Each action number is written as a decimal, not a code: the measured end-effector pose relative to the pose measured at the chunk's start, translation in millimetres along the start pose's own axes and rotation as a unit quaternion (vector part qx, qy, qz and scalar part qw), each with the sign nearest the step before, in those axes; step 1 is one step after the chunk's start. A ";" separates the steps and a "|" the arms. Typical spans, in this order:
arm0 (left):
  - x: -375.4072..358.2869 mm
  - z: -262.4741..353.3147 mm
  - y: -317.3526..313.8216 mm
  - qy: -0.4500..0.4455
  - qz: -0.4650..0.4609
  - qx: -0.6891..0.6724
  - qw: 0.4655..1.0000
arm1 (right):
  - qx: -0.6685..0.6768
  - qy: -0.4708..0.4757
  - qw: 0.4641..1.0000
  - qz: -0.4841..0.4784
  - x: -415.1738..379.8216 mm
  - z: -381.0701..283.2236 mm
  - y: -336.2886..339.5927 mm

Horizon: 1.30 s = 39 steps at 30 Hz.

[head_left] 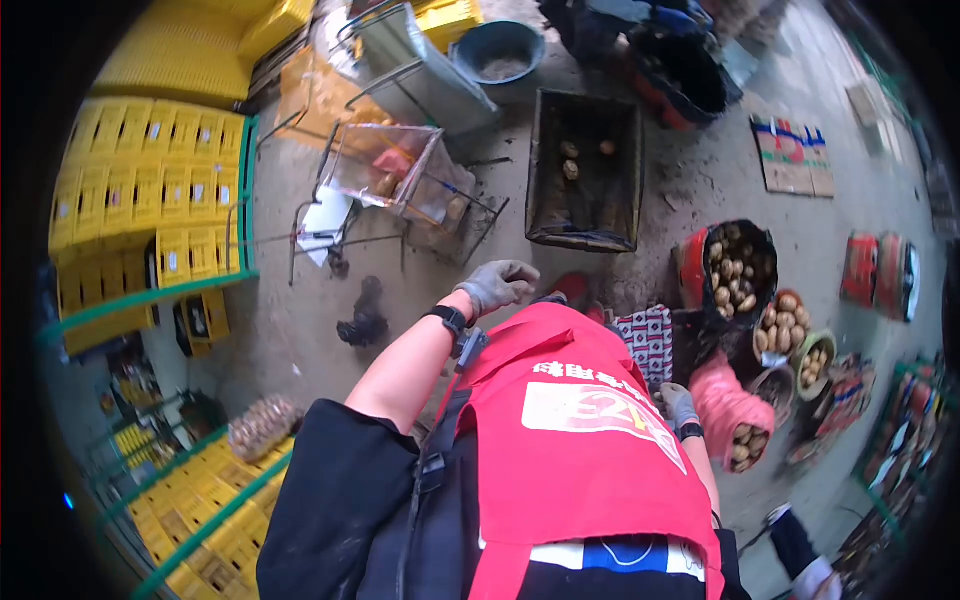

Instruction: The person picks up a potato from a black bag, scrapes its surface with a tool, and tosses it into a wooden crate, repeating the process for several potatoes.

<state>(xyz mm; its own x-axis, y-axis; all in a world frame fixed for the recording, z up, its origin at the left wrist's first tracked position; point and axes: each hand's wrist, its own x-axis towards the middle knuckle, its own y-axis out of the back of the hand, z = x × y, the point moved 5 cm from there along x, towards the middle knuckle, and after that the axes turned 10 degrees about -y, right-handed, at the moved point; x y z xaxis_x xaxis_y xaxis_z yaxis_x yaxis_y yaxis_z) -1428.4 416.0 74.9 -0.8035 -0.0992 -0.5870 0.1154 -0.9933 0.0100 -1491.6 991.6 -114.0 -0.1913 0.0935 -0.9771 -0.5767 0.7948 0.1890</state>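
Soft, fairly even light falls on the floor (290,345); the apron (590,470) shows bright, while the crate (582,239) is dark inside. Fisheye distortion bends the margins, blurring towards black corners. A blue glint (68,501) shows at left.

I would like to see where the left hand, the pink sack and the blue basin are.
Left hand (498,287), head view: its gloved middle.
Pink sack (727,400), head view: its outer side.
Blue basin (494,43), head view: its inner wall.

Floor (715,165): grey, dirt-strewn, spreads before me. Green-framed racking (150,300): lines its left edge, holds yellow crates (140,190). Green-edged shelving (880,425): floor's right edge.
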 end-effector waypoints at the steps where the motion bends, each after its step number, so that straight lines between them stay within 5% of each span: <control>1: -12.8 -27.3 8.9 -0.021 0.027 -0.019 0.999 | -0.013 0.054 0.998 -0.006 13.0 -22.3 9.2; 5: -120.6 -128.7 30.1 0.080 0.221 -0.124 0.964 | -0.171 0.058 0.983 0.018 5.2 -147.5 37.6; 7: -180.6 -166.3 22.2 0.189 0.261 -0.034 0.946 | -0.180 0.108 0.977 0.039 35.7 -198.7 55.4; 8: -198.1 -215.8 16.5 0.152 0.211 0.022 0.965 | -0.255 0.148 0.954 0.050 21.3 -235.7 54.3; 9: -215.8 -285.9 3.8 0.210 0.240 -0.002 0.948 | -0.222 0.181 0.958 0.014 14.9 -262.1 49.8; 10: -234.9 -297.5 -18.5 0.215 0.249 -0.019 0.944 | -0.123 0.195 0.973 -0.001 16.3 -280.0 41.2; 12: -267.3 -302.5 -40.0 0.186 0.352 0.073 0.914 | -0.145 0.204 0.968 -0.018 -10.3 -310.8 15.7; 13: -270.1 -324.6 -53.2 0.232 0.345 -0.026 0.909 | -0.155 0.209 0.966 -0.012 -35.0 -316.7 -4.6; 14: -270.3 -334.2 -63.6 0.230 0.352 -0.035 0.906 | -0.156 0.210 0.963 -0.064 -19.6 -317.6 -16.3; 18: -270.6 -314.8 -85.8 0.144 0.417 -0.134 0.887 | -0.435 0.245 0.864 0.061 76.8 -307.1 -53.0; 19: -272.6 -304.1 -82.3 0.112 0.425 -0.120 0.890 | -0.518 0.235 0.819 0.080 -53.1 -309.8 -103.8; 22: -284.7 -308.1 -57.4 0.063 0.405 -0.130 0.903 | -0.541 0.219 0.812 0.000 50.6 -290.4 -136.9; 24: -293.7 -332.0 -32.5 0.058 0.380 -0.222 0.896 | -0.511 0.227 0.828 0.025 -98.0 -293.4 -207.2; 25: -303.3 -343.7 -25.4 0.074 0.371 -0.288 0.880 | -0.541 0.268 0.796 0.037 -67.0 -292.2 -218.7; 27: -322.5 -368.7 4.2 0.103 0.343 -0.236 0.903 | -0.514 0.264 0.814 0.061 -123.2 -289.4 -261.0; 28: -336.8 -350.4 17.6 0.199 0.338 -0.241 0.887 | -0.483 0.264 0.834 0.043 -142.8 -284.4 -276.1; 32: -337.4 -395.9 98.8 0.106 0.211 -0.041 0.971 | -0.402 0.313 0.860 0.033 -175.0 -255.9 -297.8; 34: -320.4 -392.3 134.2 0.197 0.176 -0.020 0.964 | -0.341 0.309 0.888 0.013 -195.4 -236.7 -283.4; 39: -187.0 -325.0 228.4 0.219 0.139 -0.024 0.965 | -0.271 0.265 0.916 0.130 -130.1 -131.7 -179.3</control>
<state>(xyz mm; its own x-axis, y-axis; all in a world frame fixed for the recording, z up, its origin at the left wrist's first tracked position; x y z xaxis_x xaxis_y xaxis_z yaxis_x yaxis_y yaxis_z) -1062.0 227.2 -76.1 -0.4144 -0.3166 -0.8532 0.3265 -0.9268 0.1853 -1467.9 758.0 -7.8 -0.6544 -0.1821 -0.7339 -0.7392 0.3583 0.5702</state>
